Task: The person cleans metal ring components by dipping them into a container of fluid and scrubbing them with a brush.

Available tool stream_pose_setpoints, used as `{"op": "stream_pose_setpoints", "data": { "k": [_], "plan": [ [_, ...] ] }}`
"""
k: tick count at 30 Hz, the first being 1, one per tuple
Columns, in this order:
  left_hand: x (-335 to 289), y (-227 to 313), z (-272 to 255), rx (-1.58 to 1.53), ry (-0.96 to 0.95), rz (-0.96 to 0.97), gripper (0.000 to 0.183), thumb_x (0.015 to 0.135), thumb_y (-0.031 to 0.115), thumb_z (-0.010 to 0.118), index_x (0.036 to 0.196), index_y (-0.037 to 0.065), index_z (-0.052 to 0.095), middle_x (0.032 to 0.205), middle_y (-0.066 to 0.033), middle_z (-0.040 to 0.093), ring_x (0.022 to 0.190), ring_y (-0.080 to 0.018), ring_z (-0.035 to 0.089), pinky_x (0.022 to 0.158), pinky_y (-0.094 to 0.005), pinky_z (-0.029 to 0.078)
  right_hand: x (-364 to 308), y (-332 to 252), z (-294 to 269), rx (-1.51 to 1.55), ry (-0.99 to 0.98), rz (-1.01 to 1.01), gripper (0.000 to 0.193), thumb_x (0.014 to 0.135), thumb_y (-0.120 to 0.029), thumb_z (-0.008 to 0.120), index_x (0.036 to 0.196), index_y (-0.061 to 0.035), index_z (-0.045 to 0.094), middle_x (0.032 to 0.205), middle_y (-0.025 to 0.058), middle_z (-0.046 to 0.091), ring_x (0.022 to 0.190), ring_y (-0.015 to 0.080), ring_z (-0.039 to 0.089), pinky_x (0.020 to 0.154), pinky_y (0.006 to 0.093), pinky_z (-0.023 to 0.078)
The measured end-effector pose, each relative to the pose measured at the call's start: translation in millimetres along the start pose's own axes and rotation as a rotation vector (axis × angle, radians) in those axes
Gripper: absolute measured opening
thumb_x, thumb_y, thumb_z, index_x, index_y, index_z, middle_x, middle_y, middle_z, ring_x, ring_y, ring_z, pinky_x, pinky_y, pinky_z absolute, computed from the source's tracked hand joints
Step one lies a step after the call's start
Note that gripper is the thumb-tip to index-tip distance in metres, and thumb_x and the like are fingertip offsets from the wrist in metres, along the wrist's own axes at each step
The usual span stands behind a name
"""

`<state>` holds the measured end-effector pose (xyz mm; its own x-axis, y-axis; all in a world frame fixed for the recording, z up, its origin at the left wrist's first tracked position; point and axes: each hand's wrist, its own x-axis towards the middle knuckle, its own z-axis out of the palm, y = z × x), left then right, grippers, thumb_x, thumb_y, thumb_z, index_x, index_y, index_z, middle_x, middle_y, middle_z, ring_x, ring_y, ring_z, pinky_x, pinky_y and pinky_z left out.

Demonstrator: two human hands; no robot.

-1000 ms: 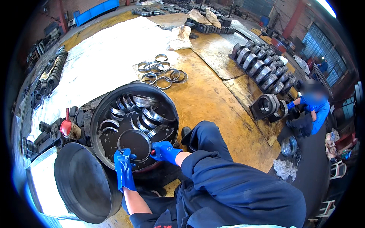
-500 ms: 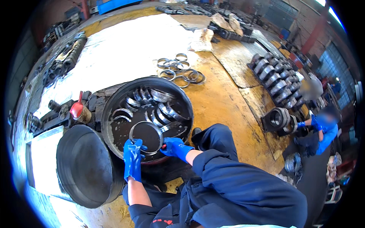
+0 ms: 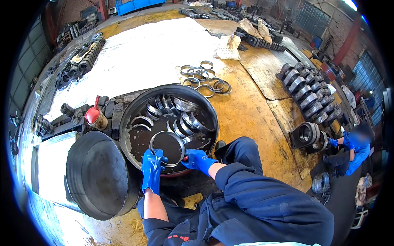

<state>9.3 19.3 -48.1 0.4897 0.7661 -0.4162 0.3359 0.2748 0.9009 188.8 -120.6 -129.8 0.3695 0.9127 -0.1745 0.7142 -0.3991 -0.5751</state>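
Note:
My left hand (image 3: 152,169), in a blue rubber glove, is closed on the lower left rim of a thin metal ring (image 3: 183,144). The ring is tilted over the near side of a large round pan (image 3: 124,148) of dark liquid. My right hand (image 3: 200,160), gloved alike, is at the ring's lower right. A small tool with a red end (image 3: 186,158) sticks out of its closed fingers; the rest of the tool is hidden. Several curved half-ring shells (image 3: 185,105) lie in the pan, partly in the liquid.
An empty round tub (image 3: 97,176) leans beside the pan at the left, near a can with a red scoop (image 3: 92,111). Several finished-looking rings (image 3: 191,83) lie beyond the pan. At the right, a co-worker (image 3: 356,149) handles black metal housings (image 3: 304,134).
The whole view has shifted, so the scene sits farther right. My hands and the ring keep nearly the same place over the pan.

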Motion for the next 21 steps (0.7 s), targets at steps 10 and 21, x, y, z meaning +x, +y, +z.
{"op": "stream_pose_setpoints", "data": {
  "k": [10,21],
  "plan": [
    [-1,3,4,0.014,0.028,-0.009,0.031,0.094,0.026,0.066,0.11,0.0,0.061,0.078,-0.0127,0.071,0.057,-0.021,0.065,0.044,-0.0317,0.05,3,4,3,-0.048,-0.001,-0.017,0.025,0.087,-0.039,0.066,0.098,-0.0186,0.075,0.099,0.0136,0.075,0.092,0.0382,0.071,0.079,0.0413,0.057],
    [-14,28,-8,0.027,0.344,0.117,0.03,0.094,0.027,0.063,0.106,0.0,0.064,0.078,-0.0112,0.072,0.06,-0.0185,0.067,0.046,-0.0308,0.05,-7,4,8,0.008,0.232,-0.18,0.02,0.085,-0.034,0.071,0.081,-0.0156,0.067,0.084,0.012,0.071,0.08,0.0377,0.069,0.069,0.0461,0.056]
  ]
}}
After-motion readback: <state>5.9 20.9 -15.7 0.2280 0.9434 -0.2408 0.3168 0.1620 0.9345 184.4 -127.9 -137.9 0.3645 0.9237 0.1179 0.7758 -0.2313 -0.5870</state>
